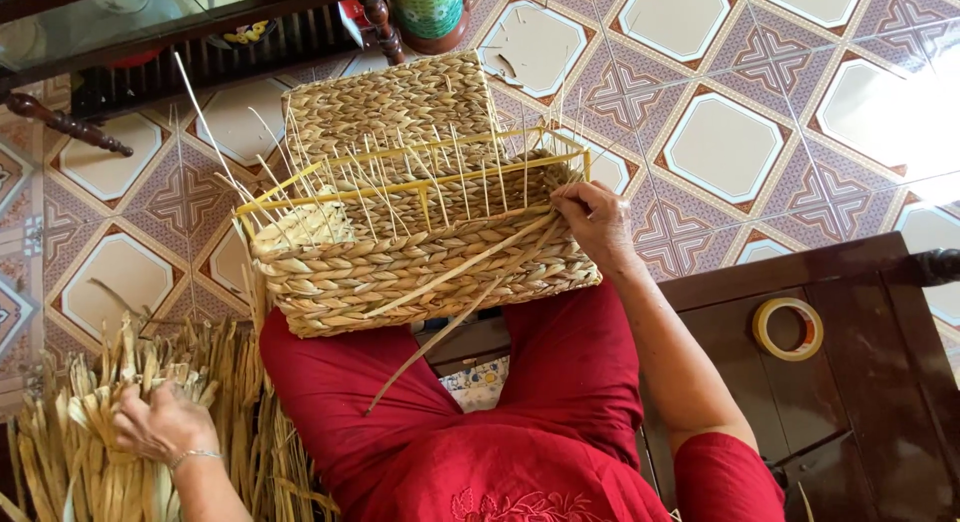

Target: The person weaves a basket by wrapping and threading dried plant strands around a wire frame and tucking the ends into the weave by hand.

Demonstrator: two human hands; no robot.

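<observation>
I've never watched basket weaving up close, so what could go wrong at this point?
The half-woven straw basket on its yellow wire frame rests on the lap, steadied only by the right hand; it might tip. Its thin upright spokes could snap or poke. The left hand reaches into the pile of dried straw strips, possibly tangling them.

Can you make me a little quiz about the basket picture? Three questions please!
1. True or false: the left hand rests on the bundle of dried straw.
2. Which hand touches the woven basket? A) left hand B) right hand C) neither
3. Fill in: the roll of tape lies on the dark wooden ____.

Key:
1. True.
2. B: the right hand is at the basket's corner, where loose strands hang down.
3. Table. The tape lies there alone, away from both hands.
</observation>
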